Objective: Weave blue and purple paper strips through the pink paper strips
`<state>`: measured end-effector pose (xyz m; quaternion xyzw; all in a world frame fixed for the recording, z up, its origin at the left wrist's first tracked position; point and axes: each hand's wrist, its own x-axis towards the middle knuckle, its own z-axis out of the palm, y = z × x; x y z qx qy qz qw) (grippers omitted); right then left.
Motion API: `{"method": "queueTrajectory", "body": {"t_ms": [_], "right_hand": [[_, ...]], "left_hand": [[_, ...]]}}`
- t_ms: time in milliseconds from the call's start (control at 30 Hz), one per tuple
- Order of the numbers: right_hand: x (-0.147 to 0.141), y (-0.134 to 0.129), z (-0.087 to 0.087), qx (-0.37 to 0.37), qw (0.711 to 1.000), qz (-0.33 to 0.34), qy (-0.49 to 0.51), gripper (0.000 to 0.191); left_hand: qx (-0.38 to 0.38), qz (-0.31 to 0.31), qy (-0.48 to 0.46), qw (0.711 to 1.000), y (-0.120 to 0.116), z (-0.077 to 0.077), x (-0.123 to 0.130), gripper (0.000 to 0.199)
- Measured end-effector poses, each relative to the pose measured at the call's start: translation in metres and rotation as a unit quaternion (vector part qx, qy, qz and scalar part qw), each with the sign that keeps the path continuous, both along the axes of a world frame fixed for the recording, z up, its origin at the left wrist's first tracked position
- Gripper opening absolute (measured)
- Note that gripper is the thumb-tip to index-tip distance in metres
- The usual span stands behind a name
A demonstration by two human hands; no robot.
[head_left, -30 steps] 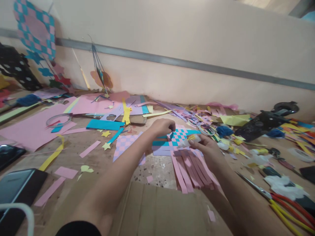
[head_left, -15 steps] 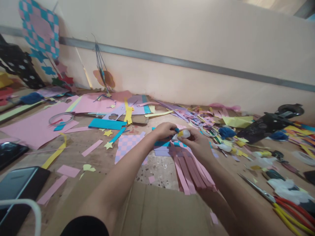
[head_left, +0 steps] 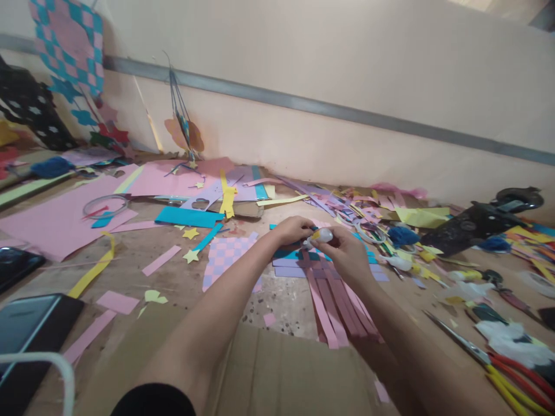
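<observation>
My right hand (head_left: pixel 344 255) is shut on a small white glue bottle (head_left: pixel 323 235) with a yellow label, its tip pointing at my left hand (head_left: pixel 292 230). Those left fingers curl over the top edge of a paper weave (head_left: pixel 323 268) and pinch a blue strip, mostly hidden. The weave has blue, lilac and pink bands, and long pink strips (head_left: pixel 333 312) trail toward me. A finished-looking pink-and-lilac checked mat (head_left: pixel 228 260) lies to the left of my left forearm.
Cut paper, stars and blue pompoms (head_left: pixel 401 236) litter the wooden table (head_left: pixel 277 306). Scissors with red and yellow handles (head_left: pixel 472 352) lie at right, a dark tablet (head_left: pixel 30 329) at left, and a cardboard sheet (head_left: pixel 277 370) at the near edge. A wall rises behind.
My hands have come closer together over the weave, and the glue bottle has moved toward my left fingers. The view has tilted slightly.
</observation>
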<state>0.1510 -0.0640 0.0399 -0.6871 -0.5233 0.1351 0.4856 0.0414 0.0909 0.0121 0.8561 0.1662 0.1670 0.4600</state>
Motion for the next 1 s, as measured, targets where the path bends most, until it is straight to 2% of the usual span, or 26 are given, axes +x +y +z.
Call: {"method": "queueTrajectory", "body": {"t_ms": [167, 467, 800, 1000], "right_hand": [[0.0011, 0.0008, -0.0006, -0.011, 1.0, -0.002, 0.002, 0.036], [-0.0076, -0.0006, 0.0043, -0.003, 0.998, -0.032, -0.046, 0.033], [-0.0072, 0.0017, -0.0012, 0.007, 0.998, -0.048, -0.051, 0.035], [-0.0064, 0.0011, -0.0035, 0.01, 0.996, -0.058, -0.059, 0.036]], "left_hand": [[-0.034, -0.005, -0.006, 0.999, -0.0009, -0.0011, -0.0033, 0.024], [-0.04, -0.002, 0.0, 0.999, 0.001, -0.0021, -0.0019, 0.025], [-0.025, 0.016, 0.016, 0.999, -0.0038, 0.0043, -0.0057, 0.027], [-0.007, 0.009, 0.01, 1.0, -0.0012, 0.0009, -0.0033, 0.025]]}}
